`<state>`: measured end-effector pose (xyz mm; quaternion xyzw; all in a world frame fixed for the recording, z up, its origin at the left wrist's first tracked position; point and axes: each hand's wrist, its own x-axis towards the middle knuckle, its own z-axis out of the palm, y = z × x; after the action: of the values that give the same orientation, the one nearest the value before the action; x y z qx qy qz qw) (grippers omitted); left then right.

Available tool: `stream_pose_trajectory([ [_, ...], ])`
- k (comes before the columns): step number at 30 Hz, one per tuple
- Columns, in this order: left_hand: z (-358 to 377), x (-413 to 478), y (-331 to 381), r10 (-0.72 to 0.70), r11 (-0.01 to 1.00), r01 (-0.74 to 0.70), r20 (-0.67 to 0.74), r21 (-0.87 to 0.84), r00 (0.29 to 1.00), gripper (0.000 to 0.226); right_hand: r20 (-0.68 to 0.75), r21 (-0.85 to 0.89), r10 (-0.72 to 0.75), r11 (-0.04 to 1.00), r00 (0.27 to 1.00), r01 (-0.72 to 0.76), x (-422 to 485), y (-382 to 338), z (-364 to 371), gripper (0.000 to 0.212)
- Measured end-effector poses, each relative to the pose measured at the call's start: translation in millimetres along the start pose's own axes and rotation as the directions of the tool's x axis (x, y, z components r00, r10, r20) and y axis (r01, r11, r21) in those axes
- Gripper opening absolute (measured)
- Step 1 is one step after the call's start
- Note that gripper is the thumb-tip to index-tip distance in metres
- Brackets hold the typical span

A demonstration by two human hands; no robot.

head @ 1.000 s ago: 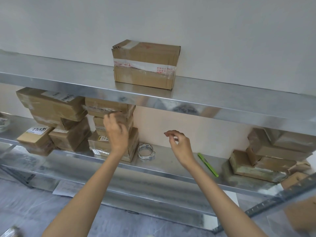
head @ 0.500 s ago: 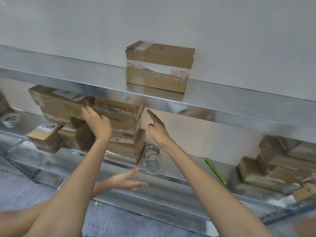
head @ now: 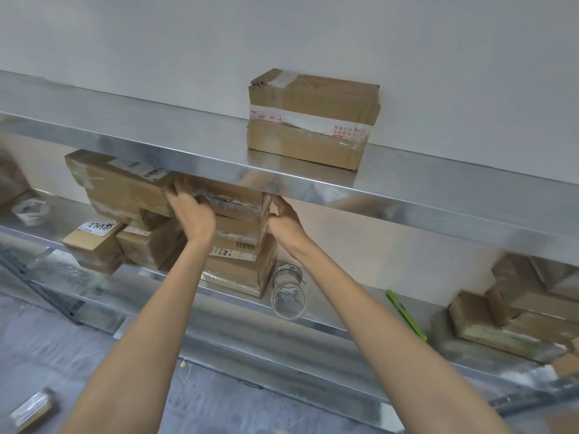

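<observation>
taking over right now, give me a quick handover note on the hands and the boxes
Left hand: fingers curled over the left end of the top box.
Right hand: fingers pressed flat against that box's right end.
The top box sits on the stack on the lower shelf, just under the lip of the upper shelf.
Done: both hands are on it.
Left: not lifted yet; likely slide it out forward, clear of the lip.

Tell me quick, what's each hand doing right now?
Left hand: gripping the left end of the top box on the stack.
Right hand: open, fingers flat against that box's right end.
</observation>
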<state>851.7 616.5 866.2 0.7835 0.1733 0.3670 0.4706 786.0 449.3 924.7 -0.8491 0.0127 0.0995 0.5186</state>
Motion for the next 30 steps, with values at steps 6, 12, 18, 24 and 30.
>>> stream_pose_trajectory([
  [6, -3.4, 9.8, -11.6, 0.005, 0.996, -0.01, 0.06, 0.094, 0.998, 0.059, 0.02, 0.017, 0.005, 1.0, 1.0, -0.005, 1.7, 3.3, -3.1, 0.062],
  [12, -1.2, 8.2, -8.1, -0.048, 0.996, 0.038, 0.124, 0.077, 0.991, 0.052, -0.002, 0.035, 0.025, 0.999, 1.0, -0.025, 6.2, 3.7, 0.5, 0.046],
  [18, -5.4, -0.1, 3.6, 0.02, 1.0, -0.019, 0.049, -0.024, 0.999, 0.05, -0.045, 0.124, -0.008, 0.992, 0.999, 0.013, 8.1, 15.3, -8.8, 0.049],
  [24, -6.2, -24.8, 26.3, 0.041, 0.996, -0.039, 0.034, -0.076, 0.999, 0.045, -0.22, 0.21, -0.082, 0.969, 0.972, 0.129, 5.2, 43.2, -23.4, 0.047],
  [30, 11.3, -65.2, 52.7, 0.006, 1.0, -0.004, 0.202, -0.011, 0.979, 0.025, -0.438, 0.263, -0.051, 0.947, 0.897, 0.183, -5.7, 88.4, -58.6, 0.043],
])
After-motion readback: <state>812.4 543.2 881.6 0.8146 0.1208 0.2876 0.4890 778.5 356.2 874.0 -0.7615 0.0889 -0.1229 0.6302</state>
